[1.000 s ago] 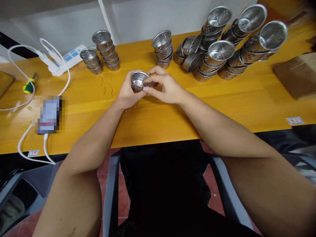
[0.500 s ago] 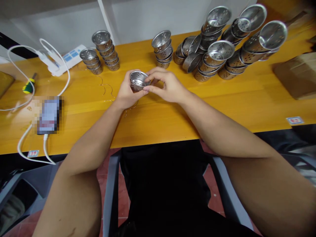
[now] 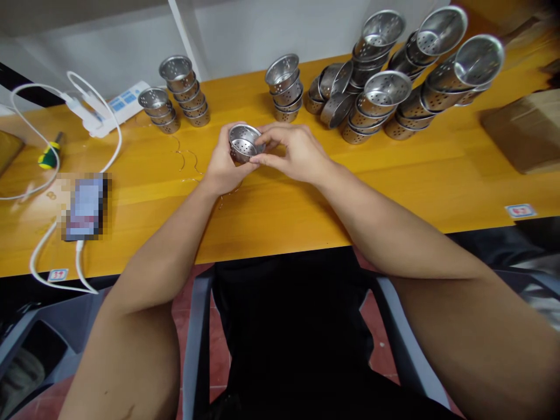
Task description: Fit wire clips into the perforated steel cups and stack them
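Steel: stacks of holed cups (image 3: 385,87) fill the upper right of the frame; smaller stacks (image 3: 179,93) stand upper left, one stack (image 3: 283,86) just above my hands.
Bench (image 3: 306,204): yellow wood; phone (image 3: 85,205) and white cable (image 3: 52,245) at left.
Left hand (image 3: 223,166): curled round a cup (image 3: 243,142), centre frame.
Right hand (image 3: 293,153): fingertips pinched narrow at the cup's rim.
Cup: round, shiny, perforated.
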Tool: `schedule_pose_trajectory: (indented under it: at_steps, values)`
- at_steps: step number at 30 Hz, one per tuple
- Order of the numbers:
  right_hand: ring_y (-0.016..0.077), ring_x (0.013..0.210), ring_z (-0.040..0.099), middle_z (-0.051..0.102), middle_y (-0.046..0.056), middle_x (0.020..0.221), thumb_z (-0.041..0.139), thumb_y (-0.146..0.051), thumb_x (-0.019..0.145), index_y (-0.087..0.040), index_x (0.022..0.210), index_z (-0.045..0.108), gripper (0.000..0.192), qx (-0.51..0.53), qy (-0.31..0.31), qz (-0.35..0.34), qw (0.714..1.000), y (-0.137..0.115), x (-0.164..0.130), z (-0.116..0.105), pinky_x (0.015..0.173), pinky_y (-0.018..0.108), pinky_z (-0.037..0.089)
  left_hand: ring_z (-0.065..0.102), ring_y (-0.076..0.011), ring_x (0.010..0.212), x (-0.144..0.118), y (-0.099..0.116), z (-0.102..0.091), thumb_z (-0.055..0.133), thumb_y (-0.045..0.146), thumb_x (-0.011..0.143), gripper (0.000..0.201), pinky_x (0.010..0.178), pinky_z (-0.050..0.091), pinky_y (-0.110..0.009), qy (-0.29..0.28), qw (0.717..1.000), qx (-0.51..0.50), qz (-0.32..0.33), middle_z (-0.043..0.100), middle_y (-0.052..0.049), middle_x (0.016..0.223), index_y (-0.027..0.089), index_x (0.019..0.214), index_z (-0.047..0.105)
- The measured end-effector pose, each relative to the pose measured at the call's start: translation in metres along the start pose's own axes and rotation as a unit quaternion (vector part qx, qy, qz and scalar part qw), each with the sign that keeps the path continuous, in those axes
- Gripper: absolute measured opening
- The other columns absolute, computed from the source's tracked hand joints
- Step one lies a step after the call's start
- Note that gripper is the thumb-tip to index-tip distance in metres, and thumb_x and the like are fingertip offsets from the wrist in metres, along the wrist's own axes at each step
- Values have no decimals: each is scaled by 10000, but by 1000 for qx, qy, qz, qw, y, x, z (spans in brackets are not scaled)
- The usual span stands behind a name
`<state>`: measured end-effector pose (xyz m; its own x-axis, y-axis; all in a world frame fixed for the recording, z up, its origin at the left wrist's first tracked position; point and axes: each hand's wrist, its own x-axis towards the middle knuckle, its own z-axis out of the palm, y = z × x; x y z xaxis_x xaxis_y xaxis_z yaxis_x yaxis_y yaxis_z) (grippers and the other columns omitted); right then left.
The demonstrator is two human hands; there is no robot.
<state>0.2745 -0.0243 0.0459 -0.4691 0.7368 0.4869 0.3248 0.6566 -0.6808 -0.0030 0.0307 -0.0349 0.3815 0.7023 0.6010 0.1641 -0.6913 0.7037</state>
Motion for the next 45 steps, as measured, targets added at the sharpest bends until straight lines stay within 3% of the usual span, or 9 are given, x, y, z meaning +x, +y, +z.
schedule_pose_trajectory:
  at_steps: [4,9,17,22,25,32,37,41,45]
  values:
    - [495,1505,831,891,162,1551,1041,-756,1088,-335,1351,951,505,13,1,-20,1000,3,1,2,1400,775,643,867,-386,1430,0,4,1,925,1137,900,1208,1238,797,-647,0,1000,-5,-4,785,-149,1627,361,1721,498]
    - [481,1555,792,860,147,1594,1004,-787,1099,-349,1323,966,494,27,3,-34,999,11,2,6,1431,753,627,840,-351,1413,-1,-1,-2,1035,1052,871,1182,1252,796,-654,-6,1000,2,-12,783,-68,1632,476,1731,463]
    - [471,1612,736,801,157,1613,860,-821,1184,-345,1378,976,526,9,-8,-40,999,3,-1,13,1472,724,582,800,-438,1594,-1,18,-4,923,1108,936,1205,1349,713,-627,-2,999,38,-39,754,-157,1642,343,1765,500]
    - [452,1543,761,773,170,1639,807,-889,1189,-344,1437,942,615,1,17,-53,998,3,-3,15,1456,716,596,820,-357,1466,-1,10,-4,952,1103,916,1187,1295,761,-629,-11,999,15,-32,767,-103,1660,406,1749,476]
    - [440,1462,781,769,151,1668,861,-855,1171,-374,1439,920,553,-21,34,-42,998,-4,-4,13,1416,718,630,818,-372,1463,-1,3,-4,885,1152,922,1202,1296,752,-674,-3,1000,5,-18,750,-120,1670,387,1753,473]
    - [412,1229,822,859,135,1371,729,-781,1260,-353,1324,896,464,-22,3,-44,999,-14,-3,15,1239,698,720,853,-387,1461,-4,-6,0,1011,1050,899,1206,1240,789,-653,-25,999,-30,-23,756,-140,1658,405,1776,490]
    - [463,1205,811,853,154,1303,852,-820,1160,-368,1184,866,453,-58,60,12,996,28,1,-6,1249,747,707,764,-435,1666,-7,0,-2,1121,793,932,1168,1289,762,-646,-19,994,-3,-112,626,-207,1923,397,1839,502]
    - [480,1161,833,884,148,1124,1080,-692,1012,-341,967,810,445,-116,102,56,986,60,2,-34,1229,739,721,732,-429,1679,-9,-2,-7,1050,697,1026,1002,1288,737,-641,-20,994,24,-108,628,-200,1928,399,1837,543]
    - [492,1266,871,866,151,939,1065,-622,1071,-308,880,789,459,-100,110,92,985,52,-2,-50,1231,661,718,728,-421,1658,-10,-9,-10,1021,645,1033,936,1259,743,-619,-13,994,34,-102,614,-193,1936,387,1817,579]
